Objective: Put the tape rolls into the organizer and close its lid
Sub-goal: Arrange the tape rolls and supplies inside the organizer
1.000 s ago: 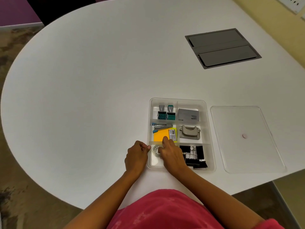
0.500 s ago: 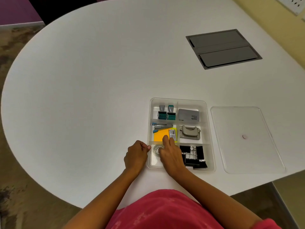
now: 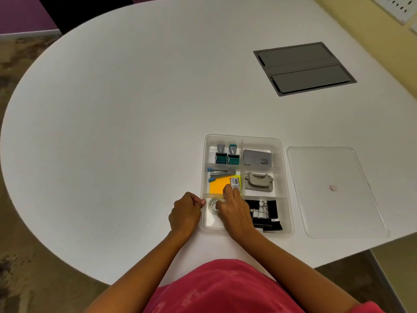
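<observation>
Two bare forearms with no sleeves in view, no watch, rings or bracelets, left hand (image 3: pixel 185 214) and right hand (image 3: pixel 235 213) uncovered, a pinkish-red top (image 3: pixel 225 288) at 6 o'clock, soft fabric, a faint tone-on-tone pattern across it

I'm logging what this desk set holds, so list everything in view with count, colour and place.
table: 1, white, under everything
organizer: 1, clear, near edge
lid: 1, clear, flat beside organizer, off
tape roll: 1 visible, clear, near-left compartment
stamps: 2, grey and teal, far-left compartment
box: 1, grey, far-right compartment
stapler: 1, silver-blue, middle-left
sticky notes: orange-yellow, middle-left
hole punch: 1, grey, middle-right
binder clips: several, black, near-right
floor hatch panel: 1, grey, set in table
left hand: fisted against organizer wall
right hand: on tape roll
</observation>
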`<state>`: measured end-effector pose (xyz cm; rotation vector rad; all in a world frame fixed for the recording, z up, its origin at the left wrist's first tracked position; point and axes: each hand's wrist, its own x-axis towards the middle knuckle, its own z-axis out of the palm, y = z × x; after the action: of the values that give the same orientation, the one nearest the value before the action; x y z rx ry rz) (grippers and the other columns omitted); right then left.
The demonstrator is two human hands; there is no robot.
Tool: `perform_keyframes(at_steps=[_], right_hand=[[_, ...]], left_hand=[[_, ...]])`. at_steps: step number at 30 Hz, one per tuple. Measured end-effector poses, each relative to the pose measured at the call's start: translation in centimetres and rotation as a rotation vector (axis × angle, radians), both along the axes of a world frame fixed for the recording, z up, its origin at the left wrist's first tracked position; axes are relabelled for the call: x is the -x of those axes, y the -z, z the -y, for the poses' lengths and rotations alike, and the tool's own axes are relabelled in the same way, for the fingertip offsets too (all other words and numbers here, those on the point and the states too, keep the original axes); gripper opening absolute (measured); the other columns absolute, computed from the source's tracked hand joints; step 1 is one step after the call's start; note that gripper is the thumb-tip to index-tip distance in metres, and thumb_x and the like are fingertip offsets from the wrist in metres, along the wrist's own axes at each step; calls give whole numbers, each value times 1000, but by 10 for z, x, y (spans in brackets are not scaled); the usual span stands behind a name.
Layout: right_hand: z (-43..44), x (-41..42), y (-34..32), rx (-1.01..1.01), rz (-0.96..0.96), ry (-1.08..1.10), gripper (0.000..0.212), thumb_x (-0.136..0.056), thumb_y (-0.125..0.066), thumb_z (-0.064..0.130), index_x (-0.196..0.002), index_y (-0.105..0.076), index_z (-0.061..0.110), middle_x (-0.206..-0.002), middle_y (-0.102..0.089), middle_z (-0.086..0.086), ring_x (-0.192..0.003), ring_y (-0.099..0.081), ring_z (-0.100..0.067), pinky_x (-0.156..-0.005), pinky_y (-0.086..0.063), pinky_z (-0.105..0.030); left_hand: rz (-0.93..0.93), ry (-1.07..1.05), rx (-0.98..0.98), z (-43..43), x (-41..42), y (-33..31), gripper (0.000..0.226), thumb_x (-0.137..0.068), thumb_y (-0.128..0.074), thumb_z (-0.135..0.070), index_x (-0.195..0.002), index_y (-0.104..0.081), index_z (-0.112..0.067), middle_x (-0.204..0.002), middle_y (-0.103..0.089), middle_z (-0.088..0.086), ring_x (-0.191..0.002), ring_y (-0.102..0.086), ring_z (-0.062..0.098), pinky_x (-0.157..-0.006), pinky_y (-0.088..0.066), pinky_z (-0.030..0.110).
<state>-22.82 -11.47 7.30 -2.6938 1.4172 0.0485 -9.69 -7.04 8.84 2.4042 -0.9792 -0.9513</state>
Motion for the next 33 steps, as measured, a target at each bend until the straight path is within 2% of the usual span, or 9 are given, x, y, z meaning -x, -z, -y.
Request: perform_keyframes(at_steps=[3, 8, 10, 13, 18, 21, 26, 30, 33], right_hand=[[1, -1, 3, 22, 19, -20, 29, -46, -87, -2, -53, -59, 6, -83, -56, -11, -68, -51, -25, -44, -22, -22], [0, 0, 5, -10, 12, -18, 29, -47, -86, -2, -52, -59, 7, -81, -55, -11, -67, -50, -25, -43, -22, -22], [0, 1, 4, -52, 21, -8, 29, -47, -89, 5, -60, -64, 7, -84, -54, -11, -69, -52, -25, -42, -24, -23], [1, 5, -4, -91, 66, -15, 47, -40, -94, 24, -77, -67, 10, -87, -56, -10, -71, -55, -24, -41, -27, -22], [3, 0, -14, -60, 134, -102, 60, -40, -93, 31, -92, -69, 15, -89, -56, -9, -76, -55, -23, -46, -36, -23], [9, -10, -8, -52, 83, -150, 49, -42, -91, 28, -85, -70, 16, -93, -57, -11, -82, -51, -25, -57, -44, -30], [15, -21, 0, -23, -21, -167, 33, -45, -85, 30, -73, -70, 19, -100, -58, -12, -87, -45, -26, -66, -45, -35], [17, -20, 3, -14, -35, -163, 31, -47, -84, 32, -72, -70, 20, -99, -58, -11, -86, -47, -26, -66, -45, -35], [18, -19, 5, -29, -58, -156, 39, -47, -86, 42, -75, -69, 21, -97, -57, -11, -86, -45, -25, -67, -46, -36]], left_hand=[[-2, 4, -5, 0, -1, 0, 28, -91, -55, -40, -103, -61, -16, -106, -68, 2, -96, -63, 20, -74, -42, 26], [1, 10, -7, 0, 0, 0, 28, -91, -54, -40, -104, -61, -16, -107, -68, 2, -96, -63, 21, -75, -43, 27], [0, 11, -9, 0, -1, 0, 27, -91, -55, -40, -103, -61, -16, -106, -68, 2, -96, -63, 21, -76, -44, 28], [-1, 10, -9, 0, -1, 0, 27, -90, -55, -40, -102, -61, -16, -105, -68, 2, -95, -63, 21, -76, -45, 29], [7, 14, -9, 0, 0, -1, 29, -91, -55, -40, -104, -61, -15, -105, -68, 3, -95, -63, 22, -73, -43, 27], [2, 10, -12, 0, -1, -1, 29, -90, -55, -42, -102, -61, -16, -103, -68, 1, -93, -63, 21, -73, -45, 28], [-8, -4, -5, -1, -2, 0, 26, -89, -56, -43, -98, -60, -19, -100, -68, -1, -92, -63, 21, -74, -45, 30], [5, 3, -13, 0, -1, -1, 30, -89, -55, -43, -103, -61, -17, -103, -68, 0, -94, -63, 19, -70, -40, 25], [1, -5, -5, -1, -1, 0, 29, -89, -56, -42, -102, -61, -17, -102, -68, 0, -92, -63, 19, -70, -41, 25]])
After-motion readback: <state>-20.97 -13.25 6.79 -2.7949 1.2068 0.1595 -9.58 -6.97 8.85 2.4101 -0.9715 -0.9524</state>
